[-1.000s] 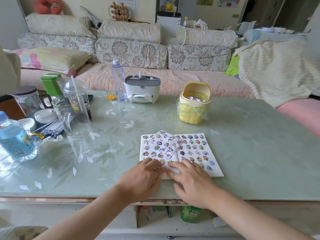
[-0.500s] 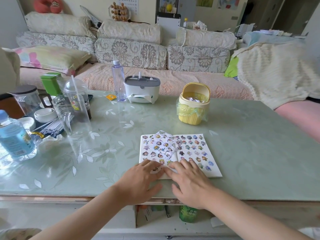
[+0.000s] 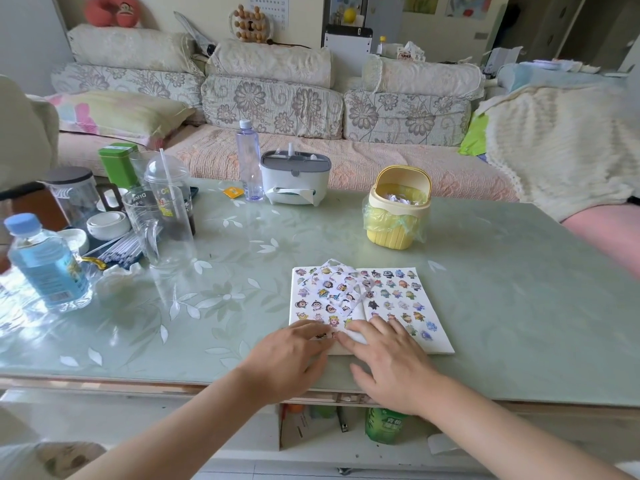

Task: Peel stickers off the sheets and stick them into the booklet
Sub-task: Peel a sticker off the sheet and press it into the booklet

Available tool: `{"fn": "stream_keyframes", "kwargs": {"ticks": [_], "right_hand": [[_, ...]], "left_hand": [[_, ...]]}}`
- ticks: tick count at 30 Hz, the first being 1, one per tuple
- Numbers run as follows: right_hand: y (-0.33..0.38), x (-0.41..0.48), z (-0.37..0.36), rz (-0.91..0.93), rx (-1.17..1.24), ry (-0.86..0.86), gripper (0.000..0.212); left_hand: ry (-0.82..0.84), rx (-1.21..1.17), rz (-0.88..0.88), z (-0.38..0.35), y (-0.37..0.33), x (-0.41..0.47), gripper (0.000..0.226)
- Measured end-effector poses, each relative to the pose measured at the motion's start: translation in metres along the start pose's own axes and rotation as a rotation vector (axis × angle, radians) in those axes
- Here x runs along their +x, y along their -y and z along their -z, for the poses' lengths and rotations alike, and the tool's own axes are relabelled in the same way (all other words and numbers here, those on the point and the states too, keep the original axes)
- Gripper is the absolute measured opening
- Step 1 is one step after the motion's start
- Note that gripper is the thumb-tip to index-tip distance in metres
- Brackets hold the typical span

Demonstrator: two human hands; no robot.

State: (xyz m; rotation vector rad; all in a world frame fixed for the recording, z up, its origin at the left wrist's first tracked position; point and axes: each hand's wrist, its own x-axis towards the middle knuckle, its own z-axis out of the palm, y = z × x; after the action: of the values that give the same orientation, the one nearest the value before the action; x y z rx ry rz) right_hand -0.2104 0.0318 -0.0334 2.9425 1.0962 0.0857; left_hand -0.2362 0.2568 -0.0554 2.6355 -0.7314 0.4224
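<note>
Both hands, the left hand (image 3: 294, 355) and right hand (image 3: 388, 358), lie flat with fingers spread on the booklet's (image 3: 398, 306) near edge, seemingly steadying it on the table (image 3: 519, 289) while pressing stickers down.

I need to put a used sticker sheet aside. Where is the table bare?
Bare: right of the booklet and yellow bin, out to the table edge; also between the booklet and the jug. Crowded: the far left, with bottle, cups and tray.
</note>
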Motion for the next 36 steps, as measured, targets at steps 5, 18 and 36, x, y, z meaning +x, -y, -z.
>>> {"fn": "stream_keyframes", "kwargs": {"ticks": [5,18,36], "right_hand": [[-0.005,-0.004,0.002,-0.006,0.027,-0.012,0.048],[0.000,0.002,0.005,0.013,-0.020,0.010,0.060],[-0.038,0.056,0.027,-0.204,0.390,-0.069,0.034]], "left_hand": [[-0.026,-0.013,-0.013,-0.001,0.001,0.004,0.037],[0.094,0.057,0.019,-0.003,0.003,0.013,0.050],[0.082,-0.185,0.193,0.015,0.021,0.052,0.023]]}}
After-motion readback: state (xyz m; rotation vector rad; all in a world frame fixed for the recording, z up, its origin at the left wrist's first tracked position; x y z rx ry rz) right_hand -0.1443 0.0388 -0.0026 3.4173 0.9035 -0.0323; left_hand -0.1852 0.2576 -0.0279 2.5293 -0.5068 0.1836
